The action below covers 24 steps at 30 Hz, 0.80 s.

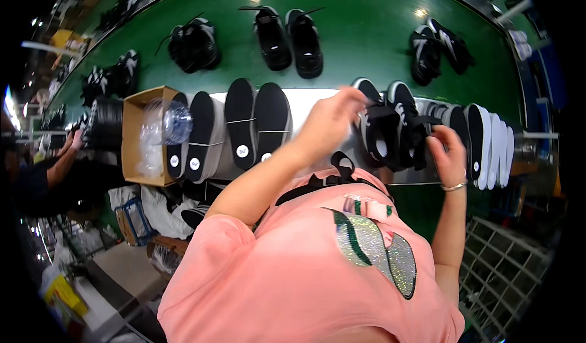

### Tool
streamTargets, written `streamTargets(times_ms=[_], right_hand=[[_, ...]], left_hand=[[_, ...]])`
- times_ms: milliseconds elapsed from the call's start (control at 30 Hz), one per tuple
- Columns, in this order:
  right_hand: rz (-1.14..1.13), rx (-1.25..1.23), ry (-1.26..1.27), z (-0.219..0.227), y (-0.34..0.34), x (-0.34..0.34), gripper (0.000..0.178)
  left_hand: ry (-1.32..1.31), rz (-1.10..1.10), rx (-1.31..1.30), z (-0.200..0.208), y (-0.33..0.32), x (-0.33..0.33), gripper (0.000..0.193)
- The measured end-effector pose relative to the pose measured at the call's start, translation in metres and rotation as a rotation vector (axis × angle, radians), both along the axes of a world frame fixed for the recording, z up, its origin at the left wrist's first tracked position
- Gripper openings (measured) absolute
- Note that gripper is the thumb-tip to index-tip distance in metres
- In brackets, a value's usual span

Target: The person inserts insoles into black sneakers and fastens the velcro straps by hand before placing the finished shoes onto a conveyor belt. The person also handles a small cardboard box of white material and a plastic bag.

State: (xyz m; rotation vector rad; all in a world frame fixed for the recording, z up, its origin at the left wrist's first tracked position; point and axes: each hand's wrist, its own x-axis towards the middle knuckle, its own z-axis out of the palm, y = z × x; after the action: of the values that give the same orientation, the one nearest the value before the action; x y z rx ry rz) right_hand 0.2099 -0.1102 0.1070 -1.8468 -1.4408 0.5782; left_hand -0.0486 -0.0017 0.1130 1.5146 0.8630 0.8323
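In front of me, side by side, stand a black left shoe [379, 137] and a black right shoe [408, 123], both with white-edged toes and light stripes. My left hand [334, 118] reaches across to the upper left side of the left shoe. Its fingers are bent and smeared by motion, so what they touch is unclear. By the outer side of the right shoe is my right hand [448, 154], a bracelet on its wrist. Its thumb and fingers close at the black lace or collar edge there; the exact part is hidden.
Banded stacks of black insoles [240, 114] and an open cardboard box [137, 138] with clear plastic stand left. More insoles [482, 141] line the right. Shoe pairs [288, 41] sit on the green table [366, 13] beyond. Another person's arm [64, 160] shows far left.
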Motion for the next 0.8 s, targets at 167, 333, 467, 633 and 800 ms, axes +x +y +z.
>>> streamTargets(times_ms=[167,333,467,633,800], right_hand=[[-0.195,-0.097,-0.654,-0.027,-0.033,0.094,0.052],[-0.173,-0.198,-0.684,-0.042,-0.034,0.108,0.065],[-0.193,-0.402,-0.793,-0.027,-0.029,0.084,0.062],[-0.236,-0.36,-0.712,-0.04,-0.032,0.092,0.062],[-0.256,-0.378,-0.639,-0.029,-0.033,0.085,0.058]], left_hand=[[0.86,0.85,0.812,0.014,0.038,-0.137,0.019],[1.303,1.25,0.301,0.005,0.023,-0.286,0.044],[1.141,1.133,0.852,-0.004,0.04,-0.234,0.045],[0.313,0.25,0.213,-0.019,0.013,-0.057,0.017],[0.499,0.06,0.519,-0.06,-0.018,0.044,0.045]])
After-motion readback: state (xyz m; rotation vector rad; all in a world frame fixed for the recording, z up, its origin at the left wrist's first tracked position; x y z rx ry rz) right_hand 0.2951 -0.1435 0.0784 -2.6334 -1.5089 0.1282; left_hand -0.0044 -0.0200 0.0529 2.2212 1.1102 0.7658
